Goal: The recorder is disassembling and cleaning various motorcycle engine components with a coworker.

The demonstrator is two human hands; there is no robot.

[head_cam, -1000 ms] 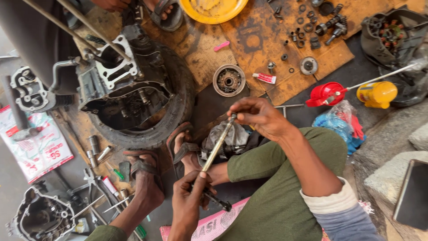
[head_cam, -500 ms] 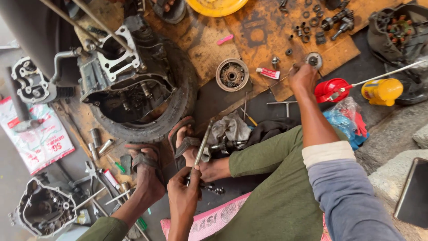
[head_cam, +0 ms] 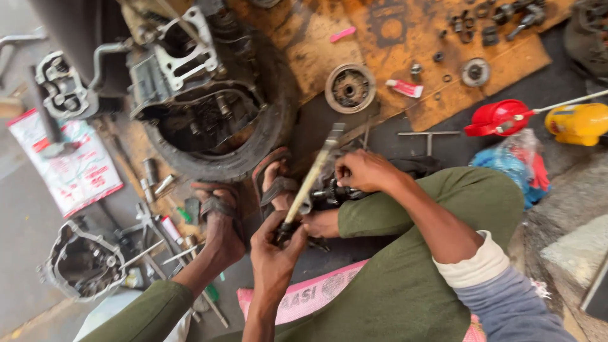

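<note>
Part under right hand (head_cam: 362,170) mostly hidden by fingers; tool shaft (head_cam: 311,178) above left hand (head_cam: 273,254) motion-blurred, tip unclear.

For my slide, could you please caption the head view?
Left hand grips a long tool; right hand steadies a metal part.

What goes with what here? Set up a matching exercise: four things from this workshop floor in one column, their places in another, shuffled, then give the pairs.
Things:
1. engine case
2. round hub part
3. red funnel
4. long-handled tool

Places:
A. on the yellow board, left of a small white tube
B. gripped at its lower end by the left hand
C. resting on a black tyre
D. on dark ground beside a yellow container

Pairs: 1-C, 2-A, 3-D, 4-B
</note>
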